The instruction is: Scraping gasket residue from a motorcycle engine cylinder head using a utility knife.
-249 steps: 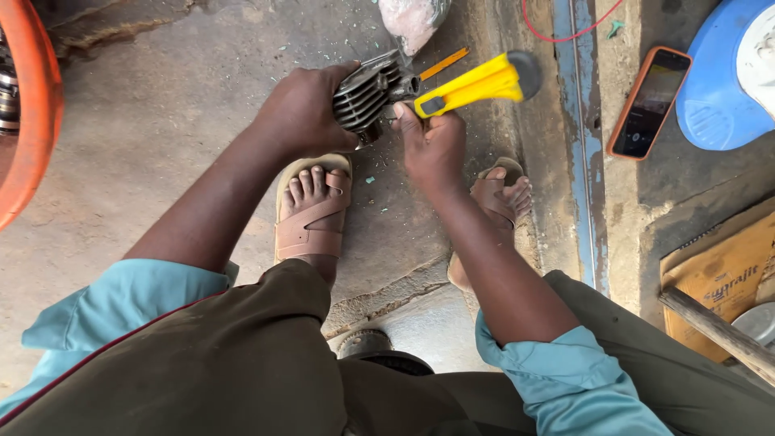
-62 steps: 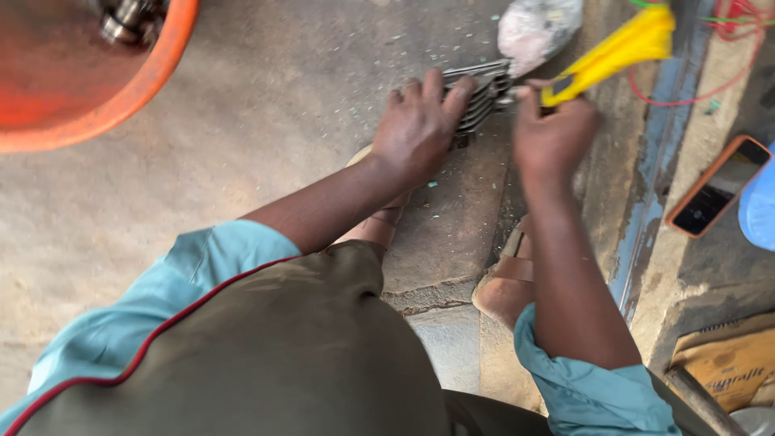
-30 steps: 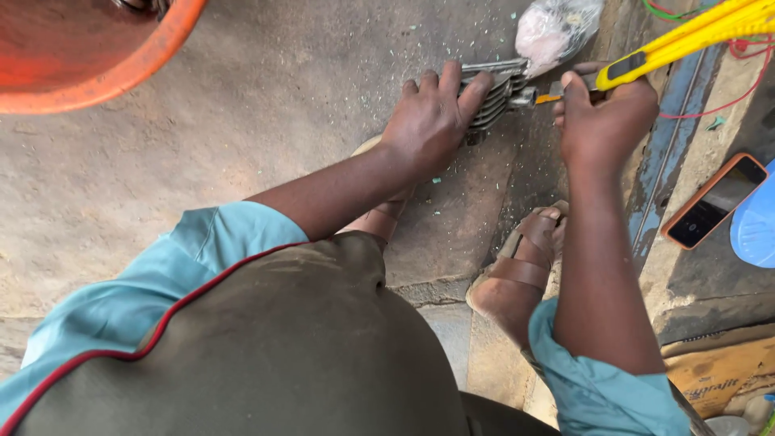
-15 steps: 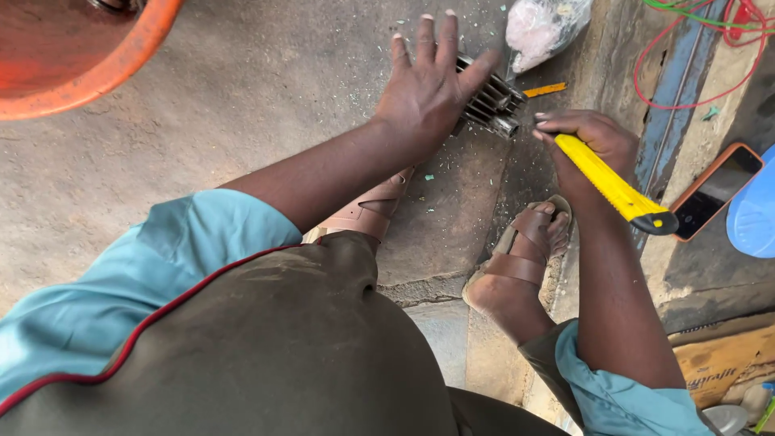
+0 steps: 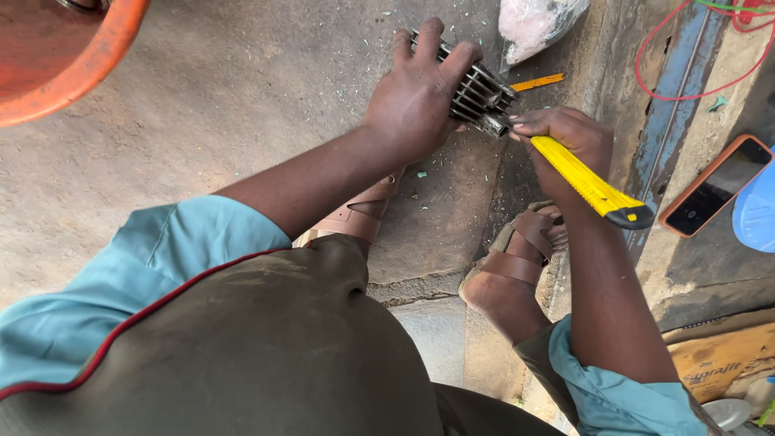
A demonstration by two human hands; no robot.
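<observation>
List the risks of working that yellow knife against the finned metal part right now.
1. The right hand drives the yellow utility knife toward the finned metal part, close to the left hand gripping it; a slip could likely cut those fingers.
2. The sandalled feet sit just below, exposed if the part or knife drops.
3. The phone lies nearby and might be struck.

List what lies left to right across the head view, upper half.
Orange basin → left hand gripping the finned metal cylinder → right hand holding the yellow utility knife → red wire → phone in orange case → blue plastic item.
</observation>
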